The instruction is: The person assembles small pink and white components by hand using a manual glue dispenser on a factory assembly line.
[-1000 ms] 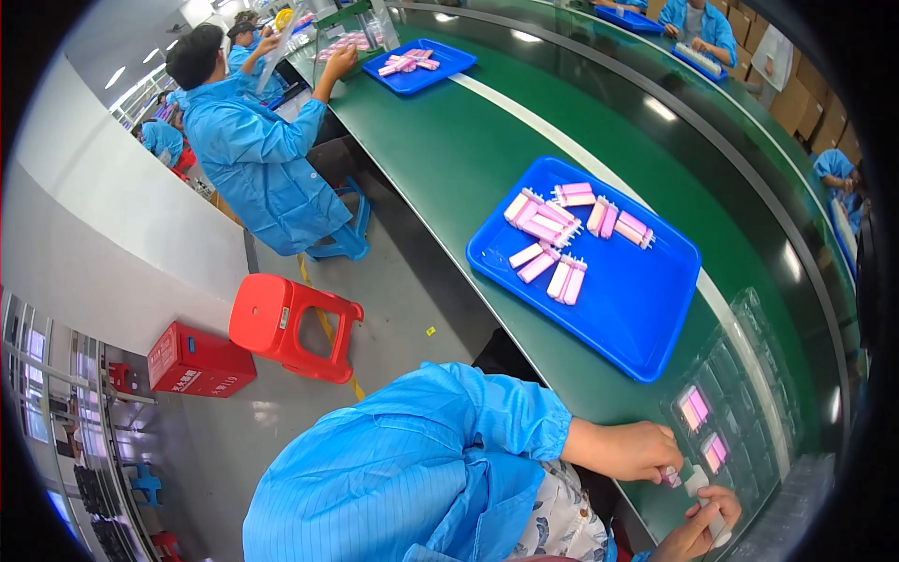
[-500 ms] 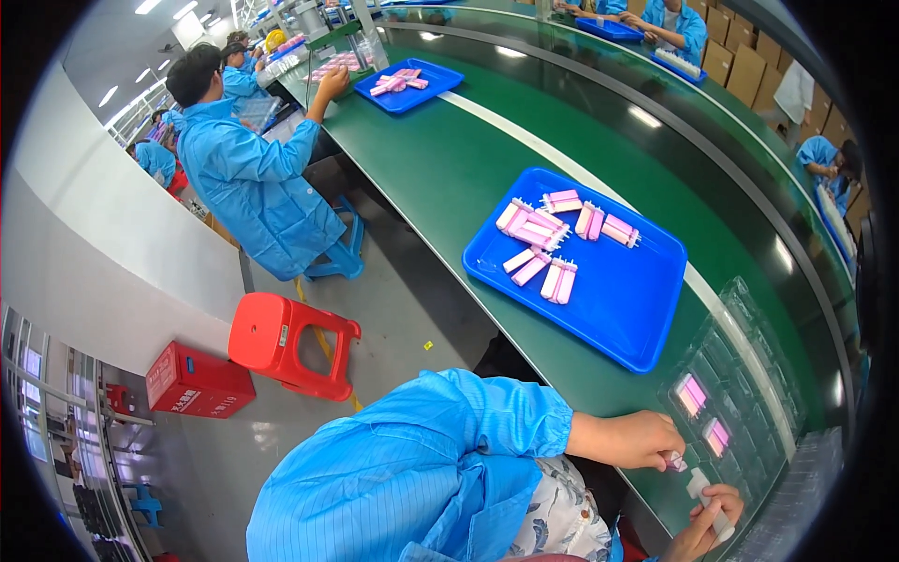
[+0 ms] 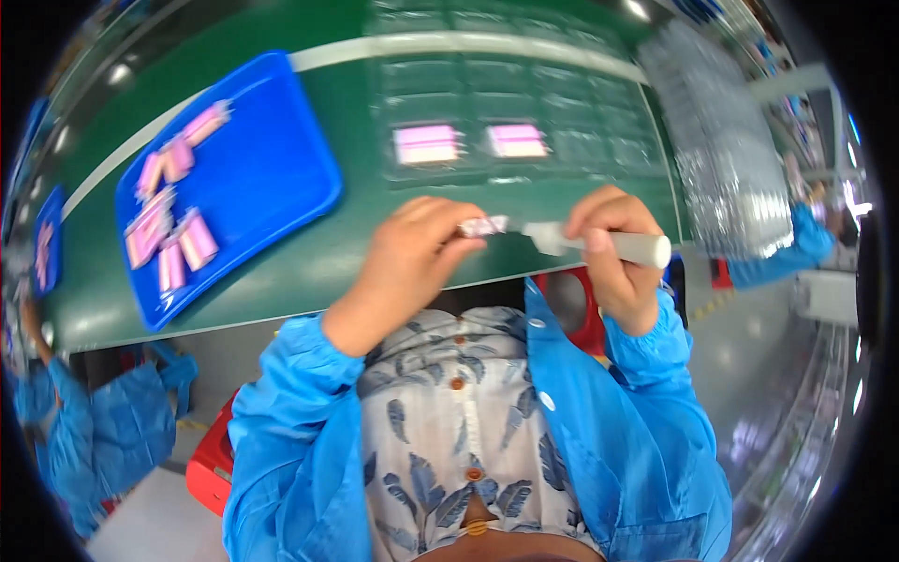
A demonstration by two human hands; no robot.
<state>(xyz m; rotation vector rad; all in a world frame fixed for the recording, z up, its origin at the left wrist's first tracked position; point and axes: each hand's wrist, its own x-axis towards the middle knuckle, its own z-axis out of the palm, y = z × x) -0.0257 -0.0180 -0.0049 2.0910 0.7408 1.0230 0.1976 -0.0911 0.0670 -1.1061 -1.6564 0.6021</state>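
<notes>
My left hand [image 3: 417, 253] pinches a small pink-and-white block [image 3: 483, 226] end-on, most of it hidden by the fingers. Facing it, my right hand [image 3: 618, 248] is closed around a thick white-handled tool [image 3: 644, 248] with a flat pale tip [image 3: 545, 237]. The tip points at the block, with a narrow gap between; blur hides its exact kind. Just beyond my hands lies a clear plastic compartment tray [image 3: 421, 82]. One pink-and-cream block [image 3: 426, 145] and another such block [image 3: 517, 140] sit in its near row of compartments.
A blue tray [image 3: 267, 159] on the left of the green table [image 3: 365, 211] holds several pink-and-cream blocks [image 3: 178, 157]. Stacked clear plastic trays [image 3: 721, 140] stand at the right. A co-worker in blue [image 3: 117, 421] sits at the lower left, near a red stool [image 3: 211, 459].
My head view has swung right and down, bringing both hands to the middle. The block and the white tool stay in my hands; both blocks remain in the clear tray.
</notes>
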